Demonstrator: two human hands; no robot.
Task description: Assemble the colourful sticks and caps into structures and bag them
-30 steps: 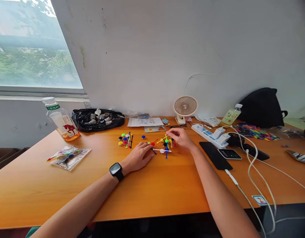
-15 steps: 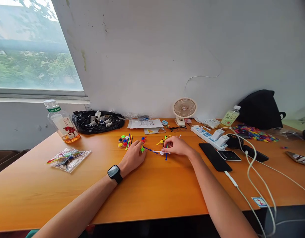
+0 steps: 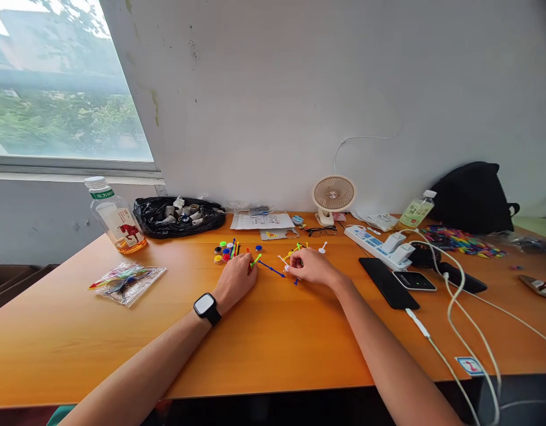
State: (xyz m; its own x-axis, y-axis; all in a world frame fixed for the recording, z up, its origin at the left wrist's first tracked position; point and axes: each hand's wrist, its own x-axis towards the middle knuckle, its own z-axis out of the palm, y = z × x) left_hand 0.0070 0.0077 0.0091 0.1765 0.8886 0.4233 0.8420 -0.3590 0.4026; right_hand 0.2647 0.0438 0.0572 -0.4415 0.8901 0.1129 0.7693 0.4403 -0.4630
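Observation:
My left hand, with a black watch on the wrist, is closed on a green plastic connector piece at its fingertips. My right hand pinches a small white connector piece. A dark blue rod lies on the table between the hands. Yellow rods show behind the right fingers, partly hidden, and the tip of another blue piece pokes out below them. Small round caps in several colours and some upright thin rods stand just beyond my left hand.
A plastic pouch and a drink bottle are on the left, a black bag behind. A small fan stands at the back. On the right are a power strip, a black phone and white cables.
The green piece at my left fingertips has turned from a round face to a slanted stick shape. My right hand has shifted slightly left, and the white piece in it is now tilted.

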